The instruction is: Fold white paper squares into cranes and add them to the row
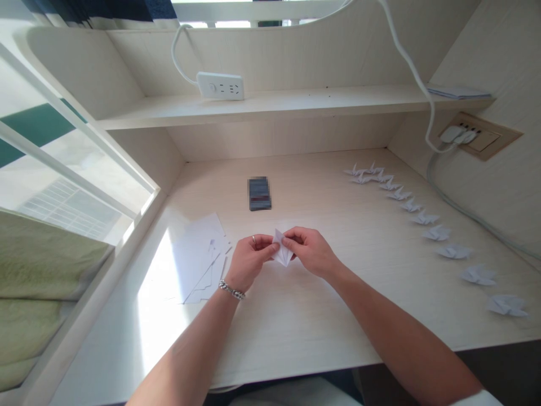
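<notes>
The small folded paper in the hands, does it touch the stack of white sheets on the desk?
Apart. The head view shows the folded paper held up, with the left hand between it and the sheets.

No text, label or number can be read. The dark flat object (259,193) beyond the left hand (249,262) is blurred; nothing legible is seen on the power strip (220,85) farther back.

Both forearms are stretched forward from the near edge of the surface (296,327) and are angled inward toward its middle. The left hand (249,256) and right hand (310,251) are held close together there, thumbs and forefingers pinched closed in a fine grip.
</notes>
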The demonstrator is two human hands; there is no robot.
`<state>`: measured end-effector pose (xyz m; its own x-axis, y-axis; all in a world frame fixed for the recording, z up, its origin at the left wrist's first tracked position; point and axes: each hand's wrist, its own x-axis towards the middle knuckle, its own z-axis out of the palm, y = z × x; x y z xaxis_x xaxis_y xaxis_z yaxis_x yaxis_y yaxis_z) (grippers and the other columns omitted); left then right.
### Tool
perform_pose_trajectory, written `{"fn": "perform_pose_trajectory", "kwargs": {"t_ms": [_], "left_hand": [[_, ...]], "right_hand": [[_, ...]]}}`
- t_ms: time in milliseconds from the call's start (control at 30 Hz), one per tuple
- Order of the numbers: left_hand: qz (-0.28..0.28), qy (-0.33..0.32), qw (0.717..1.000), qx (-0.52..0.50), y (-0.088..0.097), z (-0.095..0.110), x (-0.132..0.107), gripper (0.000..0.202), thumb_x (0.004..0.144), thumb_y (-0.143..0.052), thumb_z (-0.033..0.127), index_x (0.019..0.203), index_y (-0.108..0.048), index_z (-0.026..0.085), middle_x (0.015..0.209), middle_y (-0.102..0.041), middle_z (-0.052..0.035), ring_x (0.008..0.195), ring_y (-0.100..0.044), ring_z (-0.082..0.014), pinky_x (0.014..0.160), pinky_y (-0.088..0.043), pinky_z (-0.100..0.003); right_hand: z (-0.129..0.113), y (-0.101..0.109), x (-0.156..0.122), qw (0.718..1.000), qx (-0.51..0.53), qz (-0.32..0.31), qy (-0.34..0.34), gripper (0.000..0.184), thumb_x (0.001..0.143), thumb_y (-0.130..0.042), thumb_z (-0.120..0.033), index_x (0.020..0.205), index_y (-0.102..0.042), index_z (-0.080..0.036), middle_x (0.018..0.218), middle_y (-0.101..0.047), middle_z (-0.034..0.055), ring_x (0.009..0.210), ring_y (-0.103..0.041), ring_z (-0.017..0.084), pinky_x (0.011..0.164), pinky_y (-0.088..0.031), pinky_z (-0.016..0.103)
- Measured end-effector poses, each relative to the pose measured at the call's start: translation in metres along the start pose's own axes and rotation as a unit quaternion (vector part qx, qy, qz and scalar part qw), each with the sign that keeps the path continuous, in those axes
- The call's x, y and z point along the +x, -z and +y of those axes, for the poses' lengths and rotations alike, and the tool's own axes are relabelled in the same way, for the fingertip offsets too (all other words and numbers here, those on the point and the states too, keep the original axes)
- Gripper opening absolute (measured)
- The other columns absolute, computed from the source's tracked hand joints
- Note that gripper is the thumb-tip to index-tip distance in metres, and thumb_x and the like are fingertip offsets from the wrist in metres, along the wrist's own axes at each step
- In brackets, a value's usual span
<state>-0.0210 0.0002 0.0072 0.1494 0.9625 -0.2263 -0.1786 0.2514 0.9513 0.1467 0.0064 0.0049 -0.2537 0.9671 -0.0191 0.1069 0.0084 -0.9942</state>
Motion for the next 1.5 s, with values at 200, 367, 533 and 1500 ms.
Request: {"fn": "perform_pose_trajectory", "kwargs": {"t_ms": [200, 367, 533, 1500], "left_hand": [[-0.008, 0.015, 1.000, -0.001, 0.000, 0.001, -0.001, 0.026, 0.063, -0.082, 0.030, 0.077, -0.072, 0.011, 0.072, -0.072, -0.0068, 0.065, -0.063, -0.0151, 0.065, -0.050, -0.028], [-0.019, 0.018, 1.000, 0.005, 0.001, 0.001, -0.001, 0.026, 0.064, -0.081, 0.032, 0.079, -0.072, 0.011, 0.074, -0.071, -0.0068, 0.067, -0.062, -0.0150, 0.065, -0.049, -0.028], [-0.022, 0.032, 0.998, 0.042, 0.001, 0.001, -0.002, 0.023, 0.063, -0.080, 0.031, 0.073, -0.072, 0.012, 0.067, -0.066, -0.0041, 0.060, -0.057, -0.0118, 0.059, -0.044, -0.025], [-0.064, -0.013, 0.980, 0.187, 0.004, -0.004, -0.002, 0.015, 0.071, -0.071, 0.031, 0.073, -0.072, 0.016, 0.066, -0.066, -0.0035, 0.060, -0.056, -0.0138, 0.059, -0.043, -0.027]], "right_hand": [[-0.002, -0.002, -0.001, 1.000, 0.010, -0.005, -0.022, 0.024, 0.081, -0.063, -0.040, 0.085, -0.068, -0.017, 0.075, -0.068, 0.0031, 0.066, -0.062, 0.015, 0.057, -0.053, 0.027], [-0.007, 0.000, -0.002, 1.000, -0.009, -0.004, -0.020, 0.025, 0.081, -0.063, -0.040, 0.083, -0.069, -0.017, 0.073, -0.068, 0.0031, 0.064, -0.062, 0.015, 0.056, -0.052, 0.027], [-0.009, 0.004, -0.002, 0.995, -0.086, 0.040, 0.024, 0.017, 0.080, -0.064, -0.033, 0.082, -0.072, -0.019, 0.082, -0.072, 0.0040, 0.076, -0.065, 0.018, 0.069, -0.051, 0.030], [-0.001, 0.004, -0.001, 0.999, 0.046, 0.029, 0.002, 0.027, 0.066, -0.078, -0.028, 0.089, -0.069, -0.017, 0.077, -0.072, 0.0053, 0.074, -0.068, 0.019, 0.068, -0.053, 0.032]]}}
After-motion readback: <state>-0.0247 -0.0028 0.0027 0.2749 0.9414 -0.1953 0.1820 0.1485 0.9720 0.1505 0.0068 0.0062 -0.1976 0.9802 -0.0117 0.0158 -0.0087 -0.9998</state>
